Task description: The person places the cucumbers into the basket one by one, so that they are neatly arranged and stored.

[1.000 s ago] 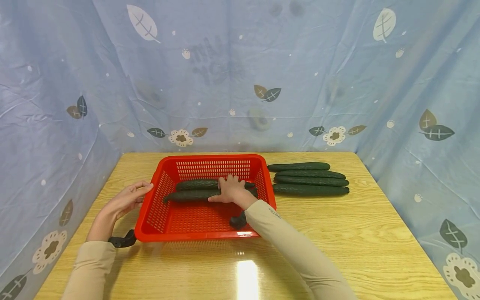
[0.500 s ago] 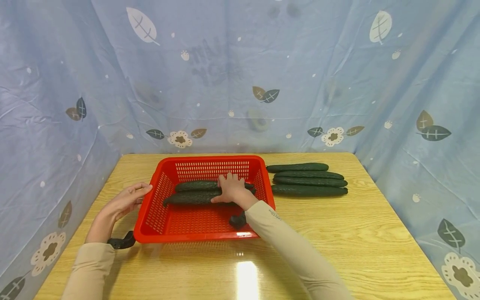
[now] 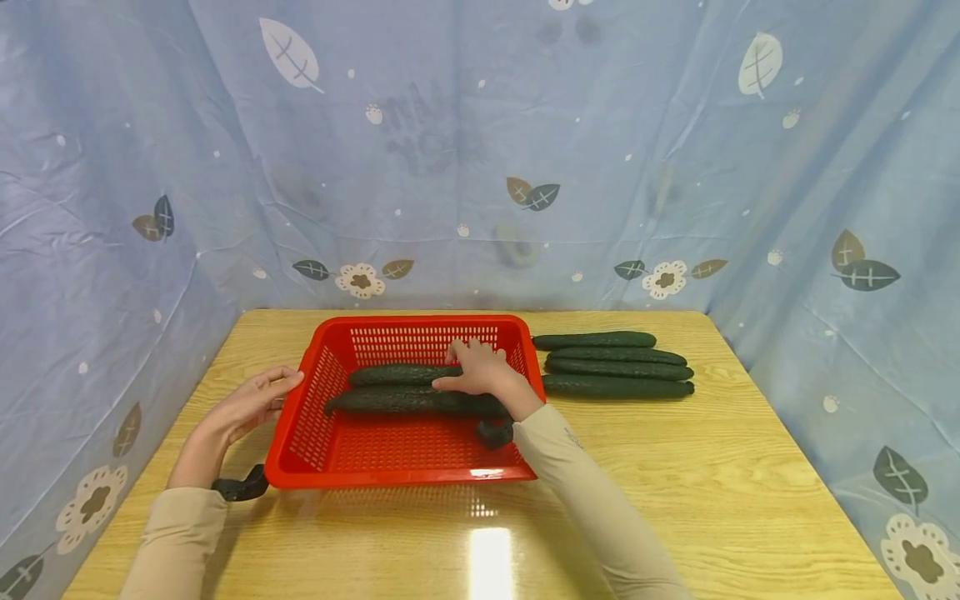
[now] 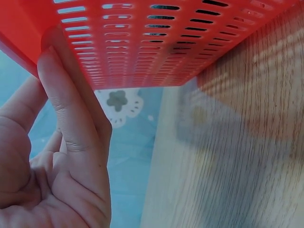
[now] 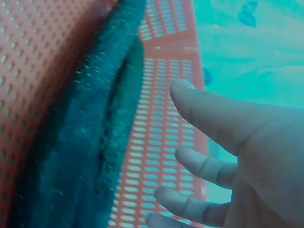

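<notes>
Head view, left of frame: left hand [image 3: 255,398] pinched the rim of the red basket [image 3: 375,478], where the front cucumber [image 3: 397,402] lay centre-left, long axis left to right. Right hand [image 3: 483,372], nearer to it, hung over the basket's right part, fingers spread, holding nothing; right wrist view put it and the parallel back cucumber [image 3: 397,375] left of the fingers, apart. Farther off, centre-right, four loose cucumbers [image 3: 618,367] lay likewise on the table [image 3: 750,500].

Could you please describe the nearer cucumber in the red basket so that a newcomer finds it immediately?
On the wooden table is a red basket. Inside, a near cucumber and a far cucumber lie side by side. The near one's thin, curved left tip reaches further left than its neighbour's.
</notes>
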The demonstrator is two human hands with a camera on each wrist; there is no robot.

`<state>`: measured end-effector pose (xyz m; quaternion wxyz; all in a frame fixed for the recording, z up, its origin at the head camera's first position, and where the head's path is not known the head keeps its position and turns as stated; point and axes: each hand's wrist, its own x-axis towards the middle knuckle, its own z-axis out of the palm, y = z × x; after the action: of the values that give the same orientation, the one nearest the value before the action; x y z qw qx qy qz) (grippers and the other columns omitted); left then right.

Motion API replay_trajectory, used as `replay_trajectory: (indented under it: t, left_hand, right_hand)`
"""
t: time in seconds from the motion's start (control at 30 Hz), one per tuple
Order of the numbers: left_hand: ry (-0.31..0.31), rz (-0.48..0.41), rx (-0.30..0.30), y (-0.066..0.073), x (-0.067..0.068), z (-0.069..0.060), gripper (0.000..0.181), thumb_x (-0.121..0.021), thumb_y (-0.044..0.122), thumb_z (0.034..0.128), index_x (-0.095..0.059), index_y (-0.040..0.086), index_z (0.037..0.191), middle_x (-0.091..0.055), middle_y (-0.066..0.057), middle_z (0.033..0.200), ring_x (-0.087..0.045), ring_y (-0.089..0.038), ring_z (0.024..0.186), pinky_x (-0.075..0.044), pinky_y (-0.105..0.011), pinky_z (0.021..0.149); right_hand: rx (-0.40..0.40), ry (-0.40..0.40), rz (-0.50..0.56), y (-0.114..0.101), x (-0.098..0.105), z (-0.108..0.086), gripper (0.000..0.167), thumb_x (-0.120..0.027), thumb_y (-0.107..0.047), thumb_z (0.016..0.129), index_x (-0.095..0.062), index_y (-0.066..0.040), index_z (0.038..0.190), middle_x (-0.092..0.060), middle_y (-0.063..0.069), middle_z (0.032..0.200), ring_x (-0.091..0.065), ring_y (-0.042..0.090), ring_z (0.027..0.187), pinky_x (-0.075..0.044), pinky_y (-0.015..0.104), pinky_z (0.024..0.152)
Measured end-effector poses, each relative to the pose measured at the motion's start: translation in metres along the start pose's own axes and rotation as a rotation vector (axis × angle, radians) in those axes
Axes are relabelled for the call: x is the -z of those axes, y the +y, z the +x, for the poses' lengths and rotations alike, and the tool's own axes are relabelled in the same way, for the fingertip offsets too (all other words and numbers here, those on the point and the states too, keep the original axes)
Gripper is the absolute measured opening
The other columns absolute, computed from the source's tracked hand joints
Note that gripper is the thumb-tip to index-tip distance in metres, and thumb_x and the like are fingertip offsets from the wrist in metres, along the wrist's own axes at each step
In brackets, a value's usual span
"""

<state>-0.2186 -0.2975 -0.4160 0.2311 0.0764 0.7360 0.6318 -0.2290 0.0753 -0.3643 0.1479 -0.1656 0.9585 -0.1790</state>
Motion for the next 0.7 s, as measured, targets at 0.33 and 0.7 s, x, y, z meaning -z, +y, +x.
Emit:
replay_trajectory:
  t: [0.33, 0.7]
  left_hand:
    - [-0.003, 0.019, -0.004, 0.001, 0.0, 0.0, 0.017, -0.04, 0.025, 0.1009, -0.051, 0.013, 0.103, -0.065, 0.003, 0.093, -0.065, -0.016, 0.084, -0.054, -0.033, 0.074]
    - [-0.007, 0.017, -0.005, -0.002, 0.001, 0.001, 0.016, -0.04, 0.025, 0.101, -0.052, 0.015, 0.103, -0.065, 0.004, 0.092, -0.065, -0.016, 0.083, -0.054, -0.033, 0.074]
  right_hand:
    - [0.047, 0.097, -0.011, 0.012, 0.025, -0.024, 0.043, -0.061, -0.051, 0.085, -0.05, -0.017, 0.109, -0.053, 0.007, 0.106, -0.048, 0.025, 0.103, -0.037, 0.051, 0.09]
    - [0.071, 0.202, 0.103, 0.035, 0.04, -0.047, 0.044, -0.059, -0.047, 0.088, -0.051, -0.012, 0.113, -0.055, 0.01, 0.102, -0.048, 0.024, 0.091, -0.033, 0.053, 0.088]
